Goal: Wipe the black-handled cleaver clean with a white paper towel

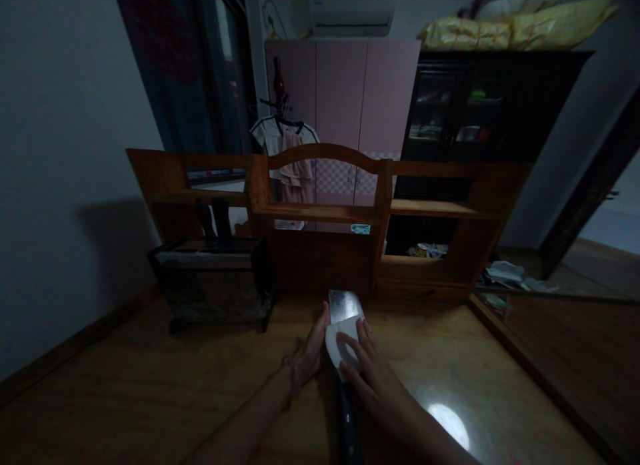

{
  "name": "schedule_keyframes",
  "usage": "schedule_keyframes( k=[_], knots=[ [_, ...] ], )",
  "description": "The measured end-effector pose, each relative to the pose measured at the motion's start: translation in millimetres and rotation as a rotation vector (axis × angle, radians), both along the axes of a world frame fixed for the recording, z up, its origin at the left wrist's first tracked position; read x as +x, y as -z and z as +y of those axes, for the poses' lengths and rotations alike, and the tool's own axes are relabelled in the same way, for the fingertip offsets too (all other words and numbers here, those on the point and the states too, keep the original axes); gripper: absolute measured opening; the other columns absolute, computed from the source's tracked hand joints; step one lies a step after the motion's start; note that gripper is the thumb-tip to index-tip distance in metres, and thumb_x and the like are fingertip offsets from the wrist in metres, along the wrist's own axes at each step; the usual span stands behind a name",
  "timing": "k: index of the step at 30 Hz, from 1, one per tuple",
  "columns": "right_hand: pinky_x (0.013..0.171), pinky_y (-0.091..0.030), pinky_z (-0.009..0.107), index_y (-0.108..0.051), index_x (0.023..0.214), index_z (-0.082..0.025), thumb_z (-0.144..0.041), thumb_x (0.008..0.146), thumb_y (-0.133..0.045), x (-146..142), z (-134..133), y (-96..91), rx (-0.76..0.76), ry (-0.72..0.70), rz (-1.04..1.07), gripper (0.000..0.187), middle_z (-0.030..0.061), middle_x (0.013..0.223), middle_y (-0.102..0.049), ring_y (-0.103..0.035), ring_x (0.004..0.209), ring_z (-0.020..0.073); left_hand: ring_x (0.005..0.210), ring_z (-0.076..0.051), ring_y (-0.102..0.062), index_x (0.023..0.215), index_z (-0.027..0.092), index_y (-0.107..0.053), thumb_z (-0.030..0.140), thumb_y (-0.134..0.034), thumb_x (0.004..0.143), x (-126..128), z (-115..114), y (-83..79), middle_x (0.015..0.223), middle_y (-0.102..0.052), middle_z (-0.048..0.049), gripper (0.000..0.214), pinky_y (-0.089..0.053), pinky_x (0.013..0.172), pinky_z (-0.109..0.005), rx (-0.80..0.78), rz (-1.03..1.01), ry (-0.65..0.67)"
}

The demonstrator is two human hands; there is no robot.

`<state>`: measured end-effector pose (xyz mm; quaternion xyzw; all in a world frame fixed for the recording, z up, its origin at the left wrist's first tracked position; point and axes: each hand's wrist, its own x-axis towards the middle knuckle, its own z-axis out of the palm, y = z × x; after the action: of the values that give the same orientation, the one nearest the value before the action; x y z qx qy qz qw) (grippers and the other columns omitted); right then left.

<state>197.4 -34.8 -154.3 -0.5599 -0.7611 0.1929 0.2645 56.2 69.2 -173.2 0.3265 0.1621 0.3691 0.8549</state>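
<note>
A cleaver point(344, 305) points away from me above the wooden desk point(240, 398), its black riveted handle toward me. My left hand point(314, 345), with a bracelet at the wrist, supports the blade along its left edge; its fingers are partly hidden beneath. My right hand point(375, 375) presses a white wiping pad point(336, 345) flat against the blade's face, fingers over the pad. Whether the pad is folded paper, cloth or sponge I cannot make out. Neither hand is on the handle.
A knife block point(215, 285) with two black handles sticking up stands at the left rear of the desk. Behind runs a wooden shelf unit point(325, 215) with an arched top. A white wall point(75, 185) borders the left; the desk's raised edge point(540, 378) runs along the right.
</note>
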Motion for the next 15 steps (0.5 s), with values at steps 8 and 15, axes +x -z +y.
schedule_keyframes(
  k=[8,15],
  knots=[
    [0.119,-0.015,0.05,-0.013,0.153,-0.031,-0.054,0.098,-0.032,0.0,-0.5,6.4,0.099,0.037,-0.191,0.062,0.0022,0.161,0.003,0.005,0.147,0.0256,0.109,-0.033,-0.062,0.118,0.005,-0.063,0.066,-0.038,0.091,1.8,-0.9,-4.5,0.106,-0.071,-0.0186,0.071,-0.038,0.104,-0.041,-0.031,-0.002,0.023],
    [0.119,-0.016,0.049,-0.013,0.151,-0.039,-0.058,0.096,-0.031,3.3,-0.8,0.4,0.032,0.0,-0.207,0.061,-0.0019,0.159,0.009,0.003,0.147,0.0259,0.114,-0.036,-0.059,0.122,0.004,-0.06,0.067,-0.039,0.09,0.4,0.7,-0.7,0.112,-0.068,-0.0195,0.074,-0.036,0.105,-0.042,0.0,-0.037,0.034]
  ],
)
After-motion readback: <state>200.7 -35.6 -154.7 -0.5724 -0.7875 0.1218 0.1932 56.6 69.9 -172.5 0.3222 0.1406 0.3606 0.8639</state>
